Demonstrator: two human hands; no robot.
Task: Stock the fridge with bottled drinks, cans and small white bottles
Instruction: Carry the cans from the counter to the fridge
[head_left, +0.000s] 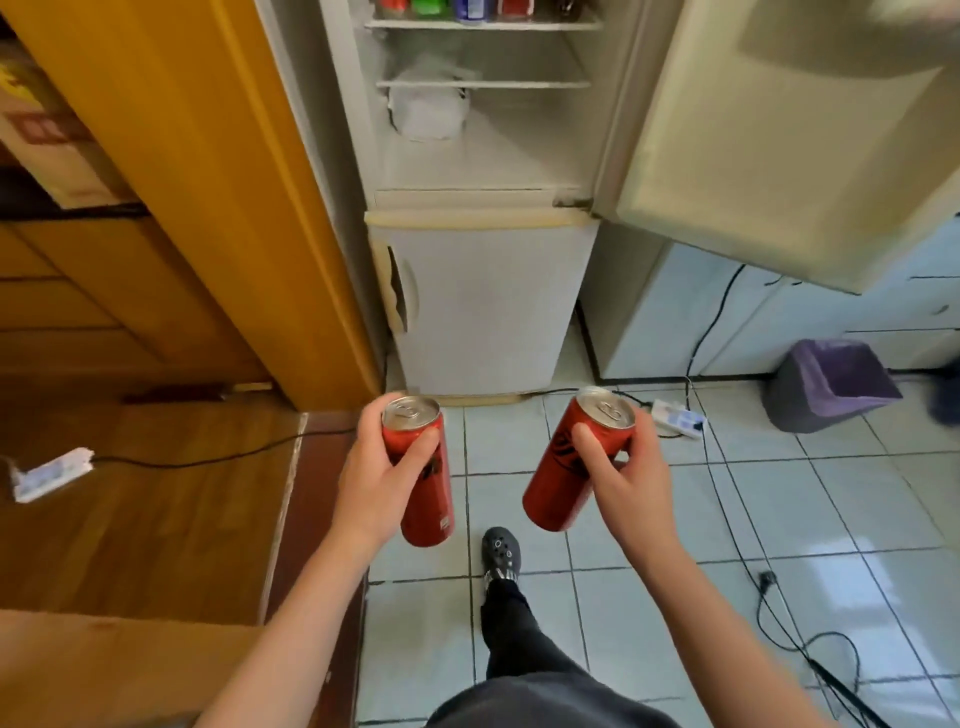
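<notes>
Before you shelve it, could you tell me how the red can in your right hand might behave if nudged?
The red can, held tilted in the right hand, is tall and slim, so upright it would probably tip easily. Its smooth round wall suggests it would roll once down. The top looks unopened, so it is likely rigid and heavy.

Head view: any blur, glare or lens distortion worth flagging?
Head view: wide-angle lens bows the fridge door and wooden cabinet edges; head view, bright glare on the floor tiles lower right; head view, the left hand and right hand with their red cans are sharp, the top-shelf drinks soft and cropped.
</notes>
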